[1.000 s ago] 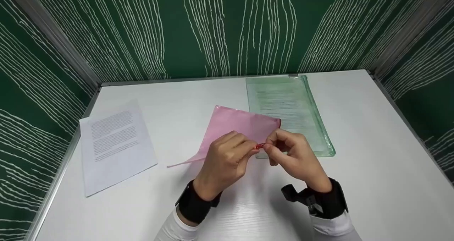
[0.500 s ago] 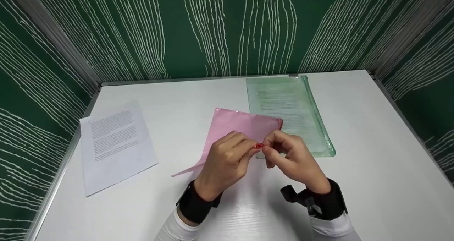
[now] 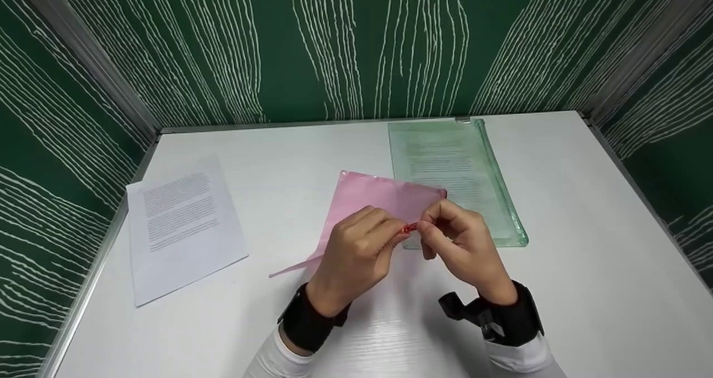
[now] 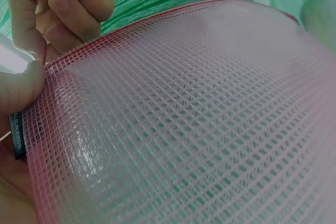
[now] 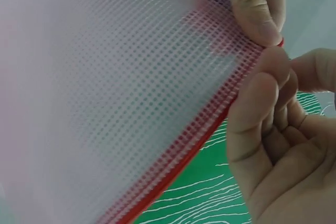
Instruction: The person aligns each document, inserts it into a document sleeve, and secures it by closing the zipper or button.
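A pink mesh zip pouch is held up above the table, its red zip running along one edge. My left hand grips the pouch's near corner, with the thumb on the mesh beside a small dark label. Right against it, my right hand pinches the end of the red zip between thumb and index finger. Those fingertips hide any zip pull. In the right wrist view the right-hand fingers touch the zip just below the left thumb.
A green zip pouch with printed paper inside lies behind the right hand. Printed sheets lie on the left of the white table. Green walls with white lines enclose the back and sides.
The right hand first came closer to the left along the zip, then drew slightly back to the right. The pouch's loose left corner dipped a little. The left hand stayed nearly still.
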`<state>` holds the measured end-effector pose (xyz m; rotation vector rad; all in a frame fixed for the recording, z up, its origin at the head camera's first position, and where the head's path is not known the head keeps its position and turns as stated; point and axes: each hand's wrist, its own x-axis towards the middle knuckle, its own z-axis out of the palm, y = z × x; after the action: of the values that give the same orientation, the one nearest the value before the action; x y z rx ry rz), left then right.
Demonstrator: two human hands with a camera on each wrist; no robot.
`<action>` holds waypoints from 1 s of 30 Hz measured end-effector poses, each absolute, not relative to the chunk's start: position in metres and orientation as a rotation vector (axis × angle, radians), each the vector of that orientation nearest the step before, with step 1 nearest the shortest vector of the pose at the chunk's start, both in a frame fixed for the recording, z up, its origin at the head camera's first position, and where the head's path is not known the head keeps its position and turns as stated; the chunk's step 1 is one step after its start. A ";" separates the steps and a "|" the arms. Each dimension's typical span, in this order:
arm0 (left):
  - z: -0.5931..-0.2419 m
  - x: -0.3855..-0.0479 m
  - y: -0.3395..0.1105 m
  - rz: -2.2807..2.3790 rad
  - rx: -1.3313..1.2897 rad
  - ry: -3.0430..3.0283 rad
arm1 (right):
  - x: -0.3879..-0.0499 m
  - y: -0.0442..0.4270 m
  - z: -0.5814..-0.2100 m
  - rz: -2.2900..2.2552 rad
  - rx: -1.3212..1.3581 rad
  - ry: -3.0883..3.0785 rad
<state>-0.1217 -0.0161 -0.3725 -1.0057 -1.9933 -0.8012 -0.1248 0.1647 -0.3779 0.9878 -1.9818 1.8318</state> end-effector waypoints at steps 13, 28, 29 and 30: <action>-0.368 -0.119 -0.019 -0.858 -0.965 -1.972 | -0.126 0.171 -0.376 1.787 0.796 -2.195; -0.368 -0.118 -0.018 -0.843 -0.951 -1.959 | -0.128 0.171 -0.382 1.757 0.693 -2.192; -0.368 -0.118 -0.018 -0.852 -0.950 -1.958 | -0.129 0.171 -0.382 1.761 0.673 -2.197; -0.368 -0.118 -0.019 -0.862 -0.949 -1.959 | -0.130 0.171 -0.382 1.763 0.656 -2.200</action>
<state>-0.1182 -0.0185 -0.3679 -0.9486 -1.9591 -0.8622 -0.1296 0.1714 -0.3825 0.6564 -2.2000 1.7631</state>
